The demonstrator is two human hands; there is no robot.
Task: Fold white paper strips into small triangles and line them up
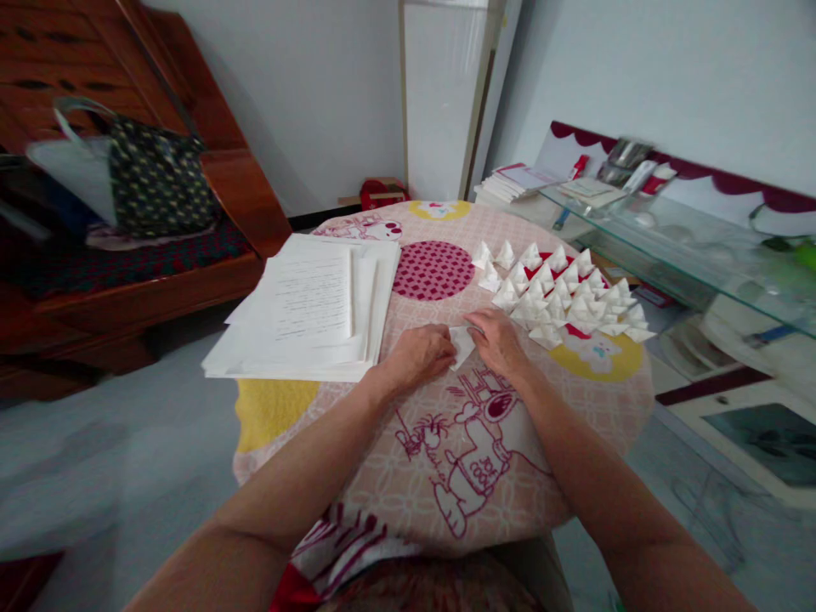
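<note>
Between my two hands lies a small folded piece of white paper (461,344) on the patterned tablecloth (408,442). My left hand (424,353) is closed on its left side, fingers curled. From the right, my right hand (498,338) pinches the paper's upper right edge. Many folded white paper boats (554,293) stand in rows on the table just beyond my right hand. To the left of my hands rests a stack of white paper sheets (306,306); the smaller top sheets carry lines of writing.
A glass shelf (701,255) with cups and a metal tin stands right of the table. A pile of booklets (513,182) sits behind the boats. At the left is a wooden bench (235,187) with a dark patterned bag (159,178).
</note>
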